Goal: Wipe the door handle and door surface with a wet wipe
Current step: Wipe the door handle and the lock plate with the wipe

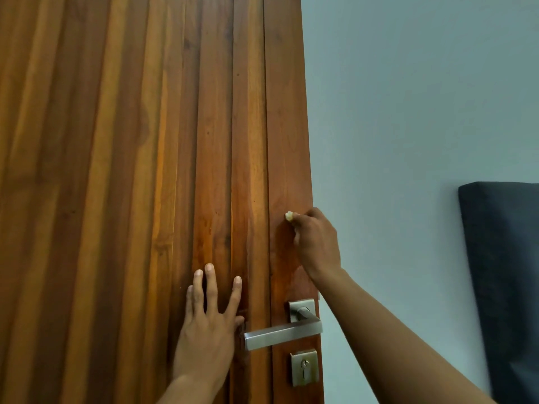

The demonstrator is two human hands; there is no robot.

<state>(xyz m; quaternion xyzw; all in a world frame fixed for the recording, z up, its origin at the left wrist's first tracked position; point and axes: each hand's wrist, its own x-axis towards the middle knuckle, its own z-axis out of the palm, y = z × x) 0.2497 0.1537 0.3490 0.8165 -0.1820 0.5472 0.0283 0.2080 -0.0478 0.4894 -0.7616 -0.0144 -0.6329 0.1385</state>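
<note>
A tall brown wooden door (pixel 145 170) with vertical slats fills the left and middle of the head view. Its square steel lever handle (pixel 283 333) points left near the door's right edge. My right hand (pixel 315 243) is closed around a small balled-up white wet wipe (pixel 288 215), pressing it against the door's right stile above the handle. A damp, darker patch shows on the wood below that hand. My left hand (pixel 210 325) lies flat on the door with fingers spread, just left of the handle's tip.
A steel keyhole plate (pixel 304 367) sits under the handle. The door's free edge runs down at the right, with a pale blue-grey wall (pixel 408 112) beyond it. A dark padded panel (pixel 504 287) hangs on that wall at far right.
</note>
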